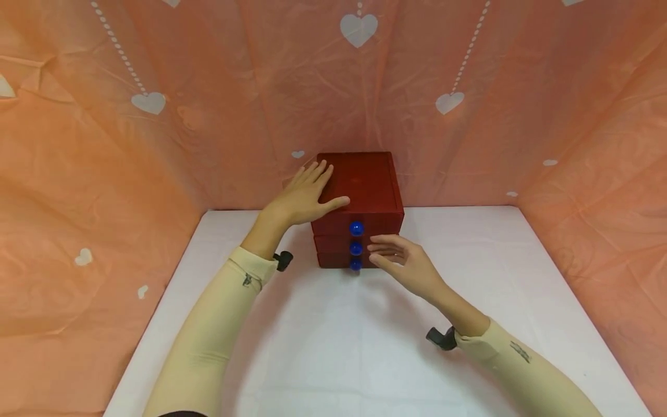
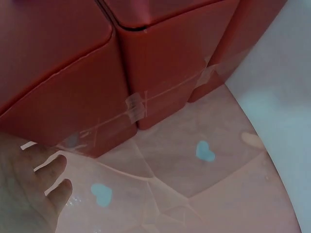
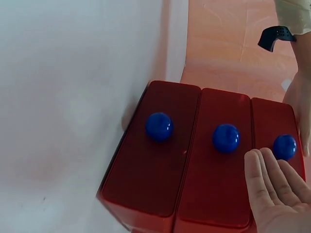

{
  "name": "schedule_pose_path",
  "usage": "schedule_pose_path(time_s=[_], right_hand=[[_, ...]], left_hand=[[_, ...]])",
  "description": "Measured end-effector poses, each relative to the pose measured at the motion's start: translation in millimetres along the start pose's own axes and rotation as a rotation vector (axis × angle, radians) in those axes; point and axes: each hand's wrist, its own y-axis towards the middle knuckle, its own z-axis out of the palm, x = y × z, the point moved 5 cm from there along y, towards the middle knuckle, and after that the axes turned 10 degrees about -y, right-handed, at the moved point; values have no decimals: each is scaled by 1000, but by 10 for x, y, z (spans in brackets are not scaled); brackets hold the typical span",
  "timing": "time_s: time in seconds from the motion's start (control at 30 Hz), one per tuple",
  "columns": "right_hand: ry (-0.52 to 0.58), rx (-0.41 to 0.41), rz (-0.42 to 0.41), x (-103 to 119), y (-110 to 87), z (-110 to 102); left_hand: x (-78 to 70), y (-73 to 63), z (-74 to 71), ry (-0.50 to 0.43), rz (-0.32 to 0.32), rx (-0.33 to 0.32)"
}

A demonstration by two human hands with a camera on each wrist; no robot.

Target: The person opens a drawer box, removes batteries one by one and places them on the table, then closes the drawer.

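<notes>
Knobs (image 1: pixel 356 248), three blue ones, run in an upright row down the front face of the red cabinet (image 1: pixel 365 182), which stands on the white worktop (image 1: pixel 323 341). They lie just left of the fingertips of the right hand (image 1: pixel 409 266), the nearer hand; it hangs before the cabinet's right half, its grip loose, thumb and fingers apart with nothing between them. The left hand (image 1: pixel 299 200) lies over the cabinet's upper left edge, fingers straight and spread, its grip empty; whether the palm bears on it is hard to tell. A pull would probably run straight out from the cabinet's front.
</notes>
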Motion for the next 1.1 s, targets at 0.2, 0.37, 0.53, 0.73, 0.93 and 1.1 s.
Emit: schedule_pose_path(time_s=[0.2,0.37,0.53,0.73,0.93,1.1], right_hand=[[21,1,46,8,87,56],[70,19,95,2,160,126],[120,34,119,-9,218,169],[165,60,156,-18,293,217],[196,52,159,-30,348,257],[241,34,163,-54,371,281]], left_hand=[[-20,93,23,-24,-1,12],[-10,158,40,-34,-21,32],[-4,207,45,-61,-50,43],[-53,258,45,-47,-47,40],[-43,290,71,-26,-74,26],[-27,305,101,-28,-85,13]])
